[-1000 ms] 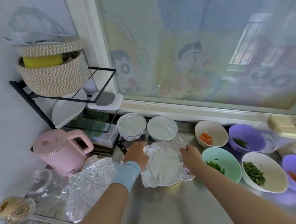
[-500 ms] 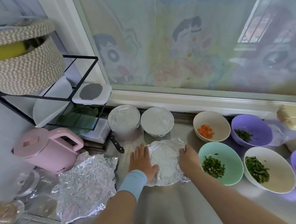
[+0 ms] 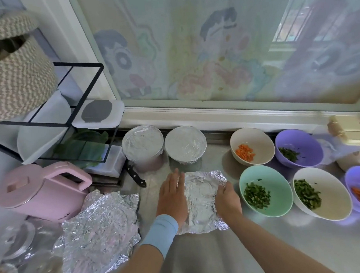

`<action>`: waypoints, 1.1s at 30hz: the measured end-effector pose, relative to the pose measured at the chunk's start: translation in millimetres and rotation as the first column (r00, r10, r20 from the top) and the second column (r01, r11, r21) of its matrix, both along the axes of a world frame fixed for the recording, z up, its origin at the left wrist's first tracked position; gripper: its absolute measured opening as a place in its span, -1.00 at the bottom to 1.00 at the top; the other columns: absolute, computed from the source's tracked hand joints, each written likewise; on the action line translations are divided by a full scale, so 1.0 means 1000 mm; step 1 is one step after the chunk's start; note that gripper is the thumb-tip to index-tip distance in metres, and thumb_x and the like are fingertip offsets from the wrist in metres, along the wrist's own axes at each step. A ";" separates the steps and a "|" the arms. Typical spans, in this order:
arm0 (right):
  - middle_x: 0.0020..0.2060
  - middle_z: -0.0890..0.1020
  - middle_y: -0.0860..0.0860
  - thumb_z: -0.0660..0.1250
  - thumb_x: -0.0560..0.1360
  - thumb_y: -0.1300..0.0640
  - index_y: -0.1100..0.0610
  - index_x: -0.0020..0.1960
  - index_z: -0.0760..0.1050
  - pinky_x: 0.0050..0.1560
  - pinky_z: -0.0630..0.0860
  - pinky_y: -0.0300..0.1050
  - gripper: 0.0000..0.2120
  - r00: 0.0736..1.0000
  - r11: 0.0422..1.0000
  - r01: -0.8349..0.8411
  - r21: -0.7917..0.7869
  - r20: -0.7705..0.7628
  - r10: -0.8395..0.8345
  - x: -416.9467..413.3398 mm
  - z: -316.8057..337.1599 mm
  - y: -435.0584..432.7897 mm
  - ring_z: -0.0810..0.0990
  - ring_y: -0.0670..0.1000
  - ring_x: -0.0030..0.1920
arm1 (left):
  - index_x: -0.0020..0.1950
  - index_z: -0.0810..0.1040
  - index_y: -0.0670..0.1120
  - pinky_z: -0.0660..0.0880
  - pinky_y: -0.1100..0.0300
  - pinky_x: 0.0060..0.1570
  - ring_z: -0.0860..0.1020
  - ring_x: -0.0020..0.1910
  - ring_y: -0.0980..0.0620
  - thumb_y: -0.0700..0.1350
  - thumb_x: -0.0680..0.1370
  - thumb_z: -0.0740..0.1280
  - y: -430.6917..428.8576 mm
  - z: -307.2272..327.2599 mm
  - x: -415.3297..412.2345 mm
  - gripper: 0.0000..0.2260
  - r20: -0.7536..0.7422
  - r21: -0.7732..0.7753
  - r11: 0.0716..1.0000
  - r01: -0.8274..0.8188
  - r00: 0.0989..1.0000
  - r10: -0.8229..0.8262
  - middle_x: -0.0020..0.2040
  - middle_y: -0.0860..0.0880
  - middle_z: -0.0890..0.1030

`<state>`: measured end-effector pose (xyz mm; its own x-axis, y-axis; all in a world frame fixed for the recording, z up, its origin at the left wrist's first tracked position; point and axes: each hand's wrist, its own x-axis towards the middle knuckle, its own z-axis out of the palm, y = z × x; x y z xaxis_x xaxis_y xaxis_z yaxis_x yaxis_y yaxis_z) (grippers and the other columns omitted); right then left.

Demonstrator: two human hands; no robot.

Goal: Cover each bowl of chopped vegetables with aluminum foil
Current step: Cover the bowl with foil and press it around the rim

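Head camera: both hands press a foil sheet (image 3: 201, 200) over a bowl on the steel counter (image 3: 264, 246), left hand (image 3: 173, 196) flat with fingers together, right hand (image 3: 227, 198) curled, apparently crimping the edge; five open bowls await.

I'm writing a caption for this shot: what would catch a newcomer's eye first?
Both hands, left hand and right hand, press a foil sheet over a bowl at centre. Right of them stand open bowls of chopped vegetables, like the green bowl; behind, two foil-covered bowls. A pink kettle sits far left.
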<state>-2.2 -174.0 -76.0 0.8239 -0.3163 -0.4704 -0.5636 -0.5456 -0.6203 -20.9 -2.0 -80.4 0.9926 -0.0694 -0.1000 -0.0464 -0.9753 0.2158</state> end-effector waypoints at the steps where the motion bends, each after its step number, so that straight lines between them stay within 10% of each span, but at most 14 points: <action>1: 0.15 0.54 0.23 0.02 0.64 0.13 0.17 0.32 0.28 0.06 0.41 0.00 -0.72 1.000 1.000 0.005 -0.010 -0.004 -0.005 0.002 0.000 0.001 0.53 0.24 0.05 | 0.59 -0.22 -0.05 -0.16 0.06 0.53 -0.15 0.58 -0.06 -0.15 0.63 0.10 -0.005 0.001 0.003 -0.36 0.015 -0.004 0.998 0.058 0.998 -0.058 0.60 -0.03 -0.20; 5: 0.45 0.25 0.15 0.12 0.50 0.39 0.08 0.55 0.05 0.36 0.33 0.10 -0.33 0.972 0.984 -0.079 -0.159 0.207 0.112 0.001 0.002 0.005 0.29 0.20 0.42 | 0.60 -0.15 -0.08 -0.10 0.04 0.52 -0.07 0.58 -0.07 0.04 0.66 0.04 -0.014 -0.007 0.004 -0.41 -0.070 -0.029 0.994 0.105 0.992 -0.107 0.61 -0.05 -0.08; 10: 0.46 0.35 0.16 0.30 0.23 0.38 0.17 0.47 0.32 0.43 0.25 0.16 -0.21 0.651 0.647 -0.458 -0.610 0.266 0.711 0.002 -0.008 0.003 0.31 0.23 0.46 | 0.60 0.04 -0.08 0.14 0.03 0.46 0.14 0.54 -0.08 0.13 0.61 0.06 -0.014 -0.017 0.005 -0.40 -0.040 -0.011 0.997 0.073 0.997 -0.074 0.58 -0.05 0.13; 15: 0.46 0.34 0.06 0.07 0.64 0.03 0.04 0.57 0.09 0.38 0.31 0.04 -0.48 0.833 0.824 -0.503 -0.261 0.108 0.543 0.004 -0.022 0.003 0.36 0.13 0.42 | 0.59 0.04 -0.02 0.16 0.10 0.43 0.16 0.49 -0.01 0.12 0.64 0.08 -0.007 -0.014 0.012 -0.45 -0.012 -0.100 0.994 0.051 0.999 -0.052 0.55 0.03 0.17; 21: -0.03 0.58 -0.03 0.09 0.64 0.01 -0.06 0.25 0.36 -0.06 0.38 -0.09 -0.79 0.896 0.902 -0.432 0.016 0.121 0.427 0.006 -0.015 -0.001 0.57 0.10 0.03 | 0.51 0.25 0.02 0.35 0.10 0.32 0.34 0.35 0.04 0.03 0.61 0.17 0.000 -0.019 0.017 -0.55 -0.050 -0.384 0.920 -0.081 0.996 0.067 0.42 0.06 0.38; 25: 0.05 0.58 0.02 0.11 0.64 0.02 -0.01 0.23 0.39 0.00 0.37 -0.08 -0.80 0.895 0.905 -0.426 -0.016 0.137 0.424 0.008 -0.019 -0.001 0.54 0.10 0.09 | 0.53 0.18 0.03 0.29 0.06 0.41 0.22 0.48 0.02 0.05 0.61 0.16 0.005 -0.021 0.013 -0.52 -0.061 -0.460 0.884 -0.082 0.996 0.061 0.53 0.02 0.23; 33: 0.56 0.09 0.12 0.05 0.63 -0.02 0.13 0.58 0.05 0.50 0.17 0.07 -0.44 0.740 0.723 -0.481 -0.495 0.214 0.638 -0.003 -0.019 -0.001 0.10 0.13 0.54 | 0.59 0.03 -0.03 -0.12 0.02 0.53 -0.15 0.57 -0.04 0.45 0.41 0.05 0.014 -0.024 -0.019 -0.12 -0.023 -0.060 0.973 0.225 0.974 -0.227 0.61 -0.06 -0.12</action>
